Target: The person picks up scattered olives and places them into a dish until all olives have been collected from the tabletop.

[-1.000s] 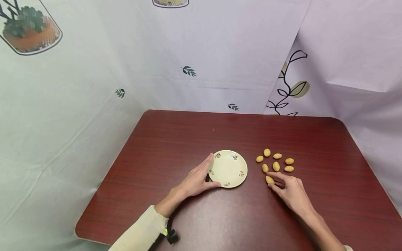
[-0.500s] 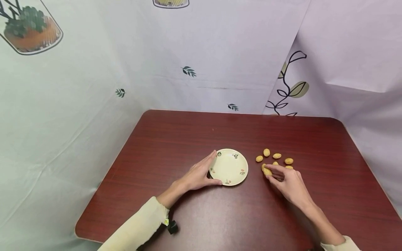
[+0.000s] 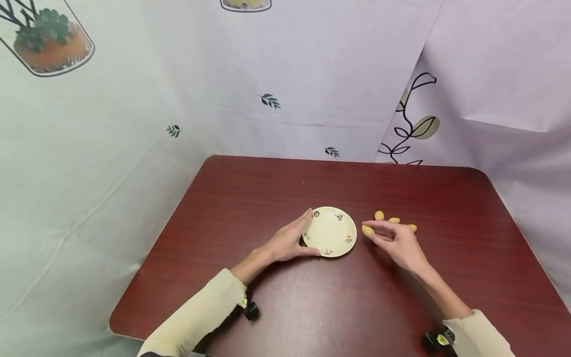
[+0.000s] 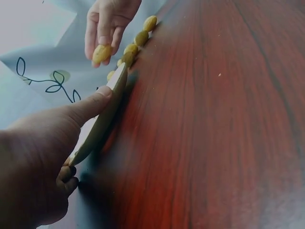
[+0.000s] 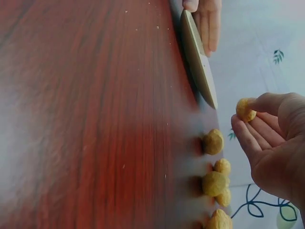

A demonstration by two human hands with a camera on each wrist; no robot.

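Note:
My right hand (image 3: 401, 245) pinches a small yellow, rough-skinned oval piece (image 5: 245, 110) between thumb and fingers, held off the table to the right of the plate. A round cream plate (image 3: 329, 233) with small printed motifs near its rim bears nothing. My left hand (image 3: 287, 241) holds the plate's left side, the thumb (image 4: 97, 99) at its near rim and the fingers along the far left rim. More yellow oval pieces (image 3: 379, 215) lie on the table beyond and beneath my right hand, which hides some of them in the head view.
The dark red wooden table (image 3: 250, 198) has rounded far corners. Pale printed cloth (image 3: 303, 99) hangs behind it and at both sides. A small black device (image 3: 251, 311) sits at my left wrist, another black device (image 3: 431, 341) at my right.
My right hand has gone forward and left, bringing a yellow piece up from the table toward the plate. The plate and my left hand have shifted slightly forward and right.

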